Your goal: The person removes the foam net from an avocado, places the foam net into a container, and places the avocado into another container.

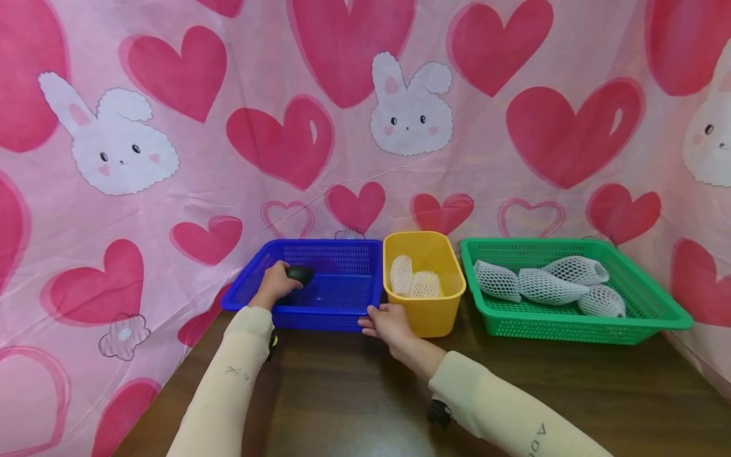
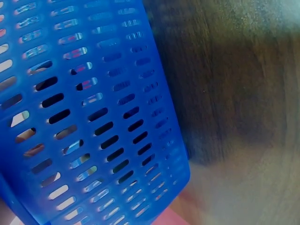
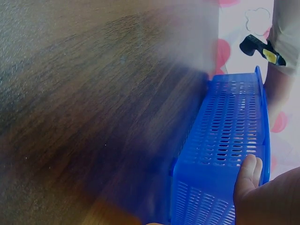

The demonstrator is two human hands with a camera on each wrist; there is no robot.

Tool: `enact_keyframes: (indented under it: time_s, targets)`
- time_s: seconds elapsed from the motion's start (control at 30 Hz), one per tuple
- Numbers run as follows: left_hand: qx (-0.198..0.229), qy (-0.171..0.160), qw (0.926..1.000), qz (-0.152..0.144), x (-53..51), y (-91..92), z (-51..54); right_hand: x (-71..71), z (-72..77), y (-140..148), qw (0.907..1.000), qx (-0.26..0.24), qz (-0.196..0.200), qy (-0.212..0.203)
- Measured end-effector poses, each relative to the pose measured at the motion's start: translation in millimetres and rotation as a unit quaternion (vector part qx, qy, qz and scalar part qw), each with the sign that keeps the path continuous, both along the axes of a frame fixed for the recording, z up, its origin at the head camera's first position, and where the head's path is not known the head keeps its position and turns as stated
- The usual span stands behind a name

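In the head view my left hand (image 1: 276,284) reaches over the near left rim of the blue basket (image 1: 328,310) and grips a dark, rounded object (image 1: 301,274) inside it. My right hand (image 1: 391,325) holds the basket's near right corner, seen also in the right wrist view, where the hand (image 3: 262,199) lies against the blue basket's rim (image 3: 264,136). Only the slotted outer wall of the blue basket (image 2: 108,117) and the table show in the left wrist view; the left hand's hold is hidden there.
A yellow bin (image 1: 432,315) with white foam-netted items stands right of the blue basket. Farther right is a green basket (image 1: 562,327) holding several items in white foam nets (image 1: 548,287). A pink patterned cloth (image 1: 342,158) hangs behind the wooden table (image 1: 354,393).
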State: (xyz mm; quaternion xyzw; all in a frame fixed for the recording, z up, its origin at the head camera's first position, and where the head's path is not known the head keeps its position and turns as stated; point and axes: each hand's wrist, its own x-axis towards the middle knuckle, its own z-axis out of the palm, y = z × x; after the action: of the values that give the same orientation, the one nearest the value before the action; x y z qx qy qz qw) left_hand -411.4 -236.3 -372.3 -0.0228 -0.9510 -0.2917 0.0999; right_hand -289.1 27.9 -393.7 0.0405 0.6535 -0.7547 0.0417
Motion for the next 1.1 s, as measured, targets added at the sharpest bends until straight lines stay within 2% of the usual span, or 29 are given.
enact_keyframes:
  time_s: [0.23,0.4,0.63,0.9,1.1]
  targets:
    - [-0.048,-0.025,0.9985,-0.012,-4.9,4.8,-1.9,-1.0,0.0,-1,1.0,0.008,-0.002,0.0]
    - [-0.108,-0.042,0.993,-0.023,-9.4,9.3,-5.0,-1.4,0.4,-1,0.9999,0.013,-0.003,-0.002]
    - [-0.154,-0.062,0.9855,-0.034,-9.6,13.8,-6.2,-0.9,0.4,-1,0.9999,0.016,-0.002,-0.005]
    - [-0.171,-0.07,0.9823,-0.033,-9.3,14.1,-5.7,-1.0,0.2,0,0.9999,0.011,-0.006,0.001]
    - [-0.17,-0.068,0.9825,-0.035,-8.0,13.3,-6.4,-0.5,0.3,-1,0.9999,0.015,-0.005,-0.004]
